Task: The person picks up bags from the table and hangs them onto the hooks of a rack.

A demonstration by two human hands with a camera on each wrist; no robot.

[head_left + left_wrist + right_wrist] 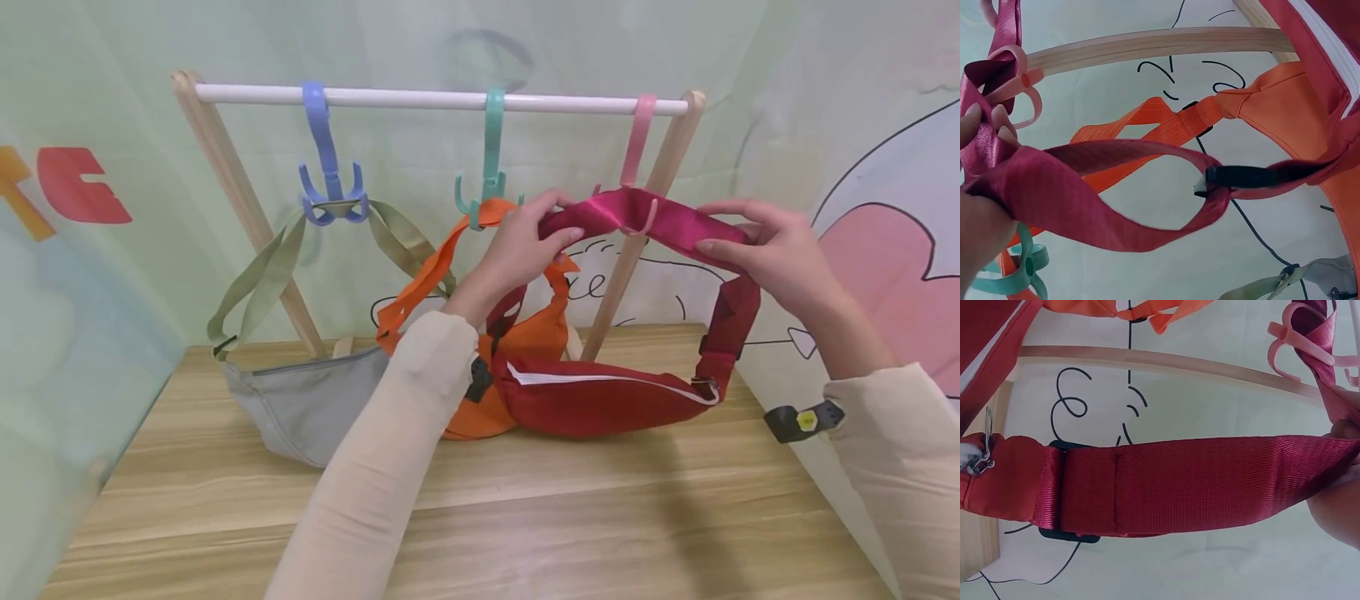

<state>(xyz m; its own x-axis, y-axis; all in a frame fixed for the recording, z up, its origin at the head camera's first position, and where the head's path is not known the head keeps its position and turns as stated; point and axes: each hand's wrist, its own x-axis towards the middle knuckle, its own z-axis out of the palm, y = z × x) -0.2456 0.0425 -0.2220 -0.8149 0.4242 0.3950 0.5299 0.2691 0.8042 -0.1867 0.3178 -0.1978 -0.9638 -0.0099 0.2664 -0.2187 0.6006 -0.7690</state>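
Note:
A red bag (pixel 600 408) with a white zipper hangs by its crimson strap (pixel 678 221), its body low over the wooden table. The strap lies across the pink hook (pixel 639 142), one prong showing in front of it. My left hand (pixel 525 237) pinches the strap left of the hook, thumb in front. On the other side my right hand (pixel 780 242) holds it between thumb and fingers. A black slider buckle (pixel 1069 490) sits on the strap in the right wrist view. In the left wrist view the strap (pixel 1085 206) loops down to a dark buckle (pixel 1241 177).
A white rail (pixel 420 97) on wooden legs bears the hooks. An orange bag (pixel 536 333) hangs from the green hook (pixel 492 142), partly behind my left arm. A grey bag (pixel 307 408) hangs from the blue hook (pixel 321 133). Below is the wooden table (pixel 585 517).

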